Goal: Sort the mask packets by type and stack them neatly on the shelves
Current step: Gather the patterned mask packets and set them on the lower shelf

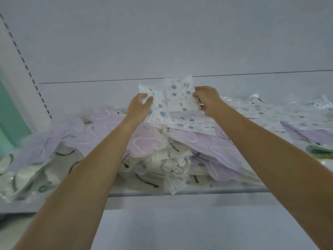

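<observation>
Holding spotted packets upright, between left hand and right hand, above pile

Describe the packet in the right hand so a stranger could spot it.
On the shelf piled with mask packets, look mid-heap. The right hand pinches a blue-spotted white packet upright, higher than the tilted twin in the left hand.
</observation>
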Demonstrator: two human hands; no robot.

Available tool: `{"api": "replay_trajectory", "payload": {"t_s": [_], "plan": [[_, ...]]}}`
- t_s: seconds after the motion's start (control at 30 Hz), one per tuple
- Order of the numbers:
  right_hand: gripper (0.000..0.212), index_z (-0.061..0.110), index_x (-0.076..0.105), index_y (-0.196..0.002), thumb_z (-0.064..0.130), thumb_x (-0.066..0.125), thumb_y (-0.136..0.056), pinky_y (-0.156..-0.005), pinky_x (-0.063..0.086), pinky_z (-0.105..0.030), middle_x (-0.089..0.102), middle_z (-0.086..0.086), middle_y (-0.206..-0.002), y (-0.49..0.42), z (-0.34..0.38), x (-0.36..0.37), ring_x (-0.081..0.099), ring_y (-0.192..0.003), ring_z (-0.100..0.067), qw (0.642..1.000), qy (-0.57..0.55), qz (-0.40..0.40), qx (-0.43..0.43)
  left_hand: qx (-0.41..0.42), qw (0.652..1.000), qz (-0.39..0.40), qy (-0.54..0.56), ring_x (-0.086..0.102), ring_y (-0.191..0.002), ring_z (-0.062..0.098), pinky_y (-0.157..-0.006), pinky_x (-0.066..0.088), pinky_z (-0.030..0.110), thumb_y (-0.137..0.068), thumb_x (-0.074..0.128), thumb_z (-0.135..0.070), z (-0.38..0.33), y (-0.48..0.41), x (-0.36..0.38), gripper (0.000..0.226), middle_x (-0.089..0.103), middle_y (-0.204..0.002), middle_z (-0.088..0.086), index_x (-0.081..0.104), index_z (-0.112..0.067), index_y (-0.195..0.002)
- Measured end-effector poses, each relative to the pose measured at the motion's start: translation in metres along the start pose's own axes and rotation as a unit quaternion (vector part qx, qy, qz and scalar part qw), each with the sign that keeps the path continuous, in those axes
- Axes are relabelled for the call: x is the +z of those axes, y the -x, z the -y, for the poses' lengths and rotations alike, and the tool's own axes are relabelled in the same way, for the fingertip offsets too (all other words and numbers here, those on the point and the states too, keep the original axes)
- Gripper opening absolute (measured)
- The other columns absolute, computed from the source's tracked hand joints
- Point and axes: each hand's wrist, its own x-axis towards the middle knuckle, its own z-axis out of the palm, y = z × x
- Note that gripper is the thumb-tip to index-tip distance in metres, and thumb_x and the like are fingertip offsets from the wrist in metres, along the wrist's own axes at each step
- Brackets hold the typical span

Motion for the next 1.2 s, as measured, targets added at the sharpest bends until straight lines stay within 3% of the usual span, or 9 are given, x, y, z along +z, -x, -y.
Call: {"api": "replay_trajectory", "payload": {"t_s": [0.13,0.3,0.43,0.57,0.63,0.77,0.87,1.03,1.2], "plan": [[0.024,0.013,0.061,-0.105,-0.002,0.055,-0.086,-0.063,0.048,-0.027,0.058,-0.008,-0.084,0.010,0.000,0.008,0.058,-0.076,-0.021,0.996,-0.056,0.060,0.028,-0.018,1.000,-0.008,0.014,0.049,-0.092,0.017,-0.085,0.033,0.028,-0.101,0.034,-0.036,-0.014,0.003,0.008,0.026,0.052,-0.101,0.004,0.051,-0.017,-0.096],[0.026,0.001,0.055,-0.115,0.005,0.059,-0.090,-0.070,0.054,-0.025,0.062,-0.011,-0.093,0.017,-0.016,0.006,0.061,-0.077,-0.018,0.986,0.071,0.152,-0.001,0.008,1.000,-0.010,0.014,0.041,-0.128,0.019,-0.105,0.036,0.029,-0.089,0.057,-0.007,-0.009,0.006,0.009,0.050,0.040,-0.142,0.004,0.042,-0.013,-0.137],[0.053,0.008,0.042,-0.137,0.017,0.061,-0.089,-0.099,0.037,-0.029,0.048,-0.009,-0.136,0.002,-0.022,-0.023,0.049,-0.120,-0.025,0.865,0.473,0.138,-0.098,0.028,0.997,-0.061,0.031,0.037,-0.130,0.017,-0.101,0.031,0.021,-0.085,0.044,0.006,-0.005,0.007,0.006,0.055,0.038,-0.143,0.003,0.043,-0.014,-0.136],[0.059,0.016,0.038,-0.140,0.014,0.058,-0.085,-0.097,0.043,-0.030,0.049,-0.005,-0.135,0.001,-0.033,-0.038,0.052,-0.117,-0.025,0.815,0.549,0.181,-0.037,0.033,0.986,-0.155,0.041,0.044,-0.121,0.014,-0.089,0.037,0.009,-0.087,0.034,0.006,-0.004,0.008,0.004,0.049,0.042,-0.137,0.005,0.052,-0.012,-0.128],[0.055,0.014,0.042,-0.138,0.008,0.056,-0.085,-0.088,0.043,-0.025,0.053,-0.006,-0.128,0.002,-0.037,-0.038,0.054,-0.111,-0.023,0.828,0.529,0.177,-0.066,0.034,0.980,-0.191,0.036,0.045,-0.119,0.013,-0.082,0.035,0.007,-0.090,0.032,0.005,-0.006,0.012,0.003,0.046,0.041,-0.137,0.005,0.052,-0.012,-0.128],[0.027,0.002,0.066,-0.104,0.001,0.048,-0.083,-0.056,0.036,-0.019,0.057,-0.004,-0.084,-0.004,-0.024,-0.039,0.050,-0.074,-0.016,0.908,0.386,0.073,-0.144,0.031,0.981,-0.189,0.021,0.050,-0.117,0.029,-0.096,0.042,0.033,-0.091,0.035,0.000,-0.003,0.014,0.001,0.037,0.044,-0.135,0.018,0.053,0.000,-0.123],[0.019,0.009,0.057,-0.071,-0.003,0.050,-0.083,-0.049,0.035,-0.020,0.049,-0.001,-0.060,0.001,-0.004,-0.040,0.045,-0.056,-0.014,0.987,0.127,0.064,-0.074,0.051,0.983,-0.169,0.042,0.046,-0.122,0.015,-0.097,0.034,0.018,-0.099,0.040,-0.015,-0.010,0.022,0.009,0.034,0.047,-0.134,0.005,0.052,-0.003,-0.128],[0.024,0.007,0.052,-0.067,-0.009,0.054,-0.085,-0.050,0.048,-0.021,0.052,-0.007,-0.065,0.011,0.001,-0.034,0.053,-0.060,-0.018,0.990,-0.034,0.139,-0.018,0.064,0.991,-0.068,0.100,0.044,-0.117,0.005,-0.096,0.031,0.020,-0.095,0.052,-0.037,-0.040,0.031,0.043,0.042,0.048,-0.131,-0.005,0.050,-0.014,-0.130],[0.004,0.000,0.062,-0.089,0.002,0.058,-0.088,-0.058,0.055,-0.022,0.063,-0.008,-0.079,0.007,-0.002,-0.060,0.061,-0.067,-0.016,0.993,0.014,0.113,-0.023,0.095,0.992,-0.060,0.064,0.038,-0.127,0.009,-0.096,0.027,0.011,-0.087,0.057,-0.003,-0.053,0.035,0.076,0.054,0.043,-0.140,-0.001,0.040,-0.014,-0.138]]}}
